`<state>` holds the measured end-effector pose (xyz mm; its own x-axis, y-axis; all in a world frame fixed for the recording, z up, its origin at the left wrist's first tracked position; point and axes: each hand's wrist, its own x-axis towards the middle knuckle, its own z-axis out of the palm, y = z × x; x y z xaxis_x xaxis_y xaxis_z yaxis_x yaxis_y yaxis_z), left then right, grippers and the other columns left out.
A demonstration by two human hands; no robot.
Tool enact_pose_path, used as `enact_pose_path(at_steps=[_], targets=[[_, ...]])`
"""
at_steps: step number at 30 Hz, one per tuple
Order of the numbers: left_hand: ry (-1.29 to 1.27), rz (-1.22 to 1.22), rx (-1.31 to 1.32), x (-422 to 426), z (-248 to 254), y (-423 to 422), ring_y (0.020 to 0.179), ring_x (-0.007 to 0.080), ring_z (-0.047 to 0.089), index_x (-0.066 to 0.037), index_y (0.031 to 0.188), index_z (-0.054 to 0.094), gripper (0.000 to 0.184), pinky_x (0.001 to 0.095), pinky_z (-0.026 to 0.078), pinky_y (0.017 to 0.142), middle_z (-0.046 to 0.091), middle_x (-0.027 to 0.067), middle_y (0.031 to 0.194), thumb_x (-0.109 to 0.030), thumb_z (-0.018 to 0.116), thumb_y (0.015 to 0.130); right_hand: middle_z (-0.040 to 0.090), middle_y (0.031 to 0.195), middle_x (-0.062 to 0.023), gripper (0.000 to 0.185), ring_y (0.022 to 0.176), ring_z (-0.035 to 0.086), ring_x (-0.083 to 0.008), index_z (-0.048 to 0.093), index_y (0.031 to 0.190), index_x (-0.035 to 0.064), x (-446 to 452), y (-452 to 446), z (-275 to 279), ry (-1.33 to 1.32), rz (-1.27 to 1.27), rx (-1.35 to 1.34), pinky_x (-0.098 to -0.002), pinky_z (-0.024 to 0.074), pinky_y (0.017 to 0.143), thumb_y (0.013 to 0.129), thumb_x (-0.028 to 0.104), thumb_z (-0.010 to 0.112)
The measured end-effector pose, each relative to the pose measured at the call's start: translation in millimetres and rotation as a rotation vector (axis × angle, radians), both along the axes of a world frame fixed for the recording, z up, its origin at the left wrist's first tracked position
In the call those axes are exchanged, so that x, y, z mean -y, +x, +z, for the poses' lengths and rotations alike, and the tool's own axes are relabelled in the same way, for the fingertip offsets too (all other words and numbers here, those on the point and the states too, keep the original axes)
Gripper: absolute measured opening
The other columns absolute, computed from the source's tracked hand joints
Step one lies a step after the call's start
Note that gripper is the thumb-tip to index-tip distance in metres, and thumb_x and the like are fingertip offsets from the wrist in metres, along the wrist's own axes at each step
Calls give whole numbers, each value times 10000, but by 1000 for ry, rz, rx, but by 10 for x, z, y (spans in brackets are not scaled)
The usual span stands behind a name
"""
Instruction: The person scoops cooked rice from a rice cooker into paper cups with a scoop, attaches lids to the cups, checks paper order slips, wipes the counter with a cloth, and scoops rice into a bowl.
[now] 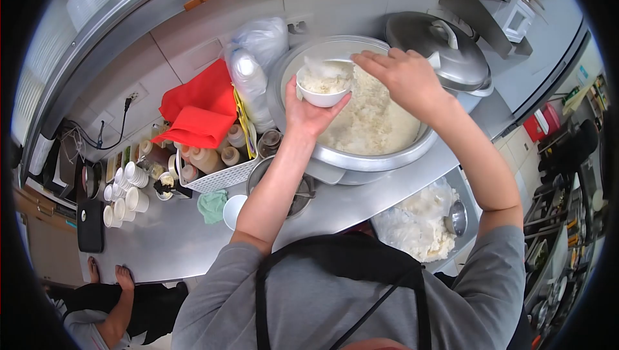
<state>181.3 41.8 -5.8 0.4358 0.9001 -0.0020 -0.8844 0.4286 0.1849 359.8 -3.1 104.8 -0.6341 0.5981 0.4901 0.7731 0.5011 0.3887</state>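
My left hand [311, 112] is wrapped around the underside of a small white bowl [324, 100] heaped with cooked rice [320, 84]. Steam blurs the top of that rice. Beside the bowl, my right hand [403, 79] is over the pot, fingers pointing left and closed on what looks like a rice paddle [434, 60]. Only its pale handle end shows clearly; the hand hides most of it. Both hands are above a large round metal pot [377, 162] holding plenty of white rice [371, 121].
A metal lid [429, 47] stands behind the pot. Left are a white basket [225, 179] of bottles, red cloth [200, 114], stacked cups [132, 185] and a green cloth [212, 206]. Bagged rice [419, 221] with a metal scoop [456, 218] sits below. Another person [113, 314] stands at the counter's left.
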Motion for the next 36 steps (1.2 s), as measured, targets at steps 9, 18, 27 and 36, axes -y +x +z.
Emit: enact_pose_path(at_steps=[9,18,27,36], targets=[[-15,6,-17,69,-3,-37,1220,325,320,-108,1295,311,609,536,289,974,335,137,1318,-482,393,822,609,1023,-3,498,735,548,-194,535,1121,139,42,15,-34,-96,12,-27,-300,459,654,649,-17,516],[2,-7,-70,39,-69,-58,1198,325,352,-105,1289,320,608,532,327,950,351,140,1306,-486,393,821,613,1009,-65,430,730,563,-223,558,1097,107,-32,-68,-278,-162,82,131,-339,471,635,677,23,516],[196,-27,-206,138,7,-99,1183,346,369,-69,1288,315,654,556,348,916,364,159,1296,-485,426,795,622,848,-108,466,719,561,-292,581,1087,153,-232,88,-99,-135,-38,-209,-386,465,642,661,-17,504],[158,1,-183,149,31,-32,1178,338,379,-90,1278,341,615,563,352,907,370,159,1293,-478,375,802,616,976,-97,413,796,572,-288,587,1069,98,13,51,-143,-433,144,-305,-375,464,708,688,-42,512]])
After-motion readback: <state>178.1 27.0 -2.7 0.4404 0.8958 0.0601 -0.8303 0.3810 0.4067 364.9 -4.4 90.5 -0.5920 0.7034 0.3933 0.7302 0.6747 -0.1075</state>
